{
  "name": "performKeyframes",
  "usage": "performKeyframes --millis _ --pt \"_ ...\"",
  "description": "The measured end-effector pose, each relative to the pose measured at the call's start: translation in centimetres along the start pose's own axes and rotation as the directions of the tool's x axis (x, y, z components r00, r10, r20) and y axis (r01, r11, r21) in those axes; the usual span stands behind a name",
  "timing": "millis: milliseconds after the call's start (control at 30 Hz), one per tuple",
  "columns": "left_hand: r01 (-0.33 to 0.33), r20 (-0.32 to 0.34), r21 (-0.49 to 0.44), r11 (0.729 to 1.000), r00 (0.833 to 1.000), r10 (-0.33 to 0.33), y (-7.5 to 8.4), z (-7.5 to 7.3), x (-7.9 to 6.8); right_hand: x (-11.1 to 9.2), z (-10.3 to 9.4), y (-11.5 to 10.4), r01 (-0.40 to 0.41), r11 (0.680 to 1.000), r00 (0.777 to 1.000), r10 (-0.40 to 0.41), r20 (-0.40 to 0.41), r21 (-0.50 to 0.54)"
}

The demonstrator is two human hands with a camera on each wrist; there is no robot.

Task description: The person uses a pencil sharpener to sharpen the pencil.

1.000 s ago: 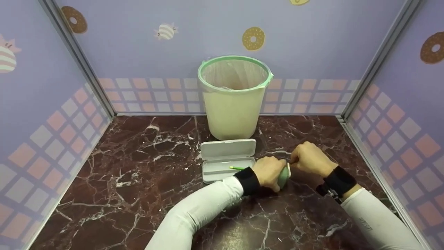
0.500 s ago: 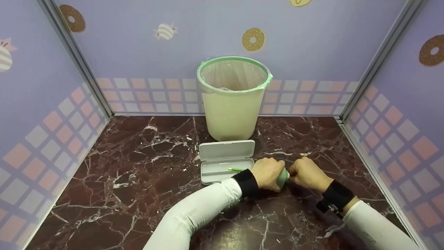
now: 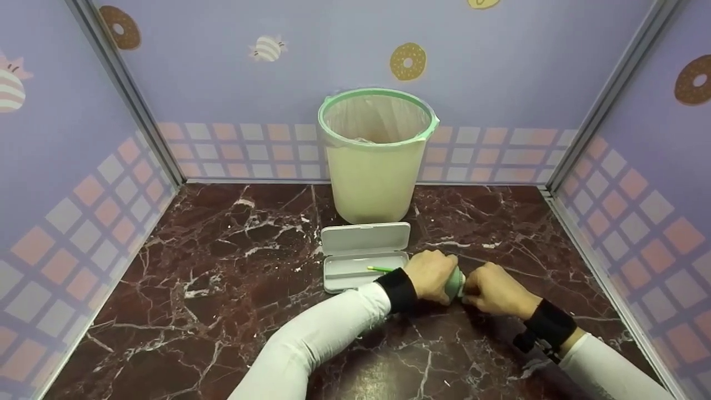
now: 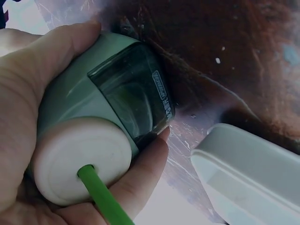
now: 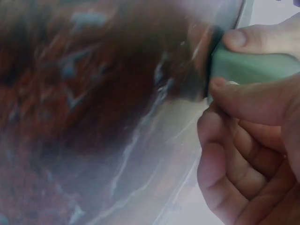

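Note:
My left hand [image 3: 430, 276] grips a light green pencil sharpener [image 3: 454, 286], fingers wrapped round its body. In the left wrist view the sharpener [image 4: 70, 103] shows a dark see-through shavings drawer [image 4: 136, 93] and a pale round front. A green pencil [image 4: 105, 197] is stuck in the hole at its middle. My right hand [image 3: 497, 290] is at the sharpener's far end, thumb and fingers pinching its crank handle, which is mostly hidden behind them. In the right wrist view, the thumb [image 5: 253, 101] lies close against the green body, other fingers curled beneath.
A pale grey pencil case [image 3: 364, 239] lies with its lid up, left of the sharpener. Behind it stands a cream waste bin [image 3: 375, 178] with a green rim and a clear liner. Patterned walls [image 3: 222, 72] enclose the marbled tabletop [image 3: 222, 278] on the left, back and right.
My right hand has swung down toward the near side at the sharpener's end, the crank handle turning with it. The left hand and the sharpener stay in place.

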State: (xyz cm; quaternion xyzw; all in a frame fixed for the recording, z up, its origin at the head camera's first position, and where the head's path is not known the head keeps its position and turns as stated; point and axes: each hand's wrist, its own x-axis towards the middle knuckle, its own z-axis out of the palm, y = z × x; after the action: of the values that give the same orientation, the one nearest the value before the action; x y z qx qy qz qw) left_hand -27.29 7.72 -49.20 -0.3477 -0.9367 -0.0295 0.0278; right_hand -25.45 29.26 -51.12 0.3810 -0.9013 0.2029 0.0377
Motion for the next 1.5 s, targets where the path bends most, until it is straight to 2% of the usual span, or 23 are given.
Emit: performKeyframes --millis 200,500,633,900,1167,1500 --pt "0.017 -0.006 0.0 1.0 1.0 -0.017 0.0 0.0 0.2 -0.4 -1.3 -1.1 0.05 0.999 0.999 -0.05 0.006 0.014" --pt "0.004 0.001 -0.015 1.0 1.0 -0.004 0.1 -0.2 -0.1 -0.4 -3.7 -2.9 0.143 0.985 0.989 -0.146 -0.024 -0.098" --pt "0.007 0.002 -0.025 1.0 1.0 -0.007 0.1 -0.3 -0.1 0.1 -4.5 -3.2 0.131 0.985 0.991 -0.133 -0.017 -0.111" --pt "-0.008 0.02 -0.025 1.0 1.0 0.009 -0.1 -0.4 -0.2 0.4 -5.4 -3.7 0.114 0.966 0.993 -0.121 -0.013 -0.234" --pt "-0.036 0.007 -0.024 0.999 0.999 0.036 -0.2 -0.4 -0.2 0.8 -5.9 -3.4 0.115 0.97 0.992 -0.122 -0.022 -0.214" --pt "-0.043 0.005 -0.023 0.999 0.999 0.043 -0.3 -0.4 -0.2 1.9 -6.2 -2.0 0.038 0.973 0.996 -0.055 -0.067 -0.228"
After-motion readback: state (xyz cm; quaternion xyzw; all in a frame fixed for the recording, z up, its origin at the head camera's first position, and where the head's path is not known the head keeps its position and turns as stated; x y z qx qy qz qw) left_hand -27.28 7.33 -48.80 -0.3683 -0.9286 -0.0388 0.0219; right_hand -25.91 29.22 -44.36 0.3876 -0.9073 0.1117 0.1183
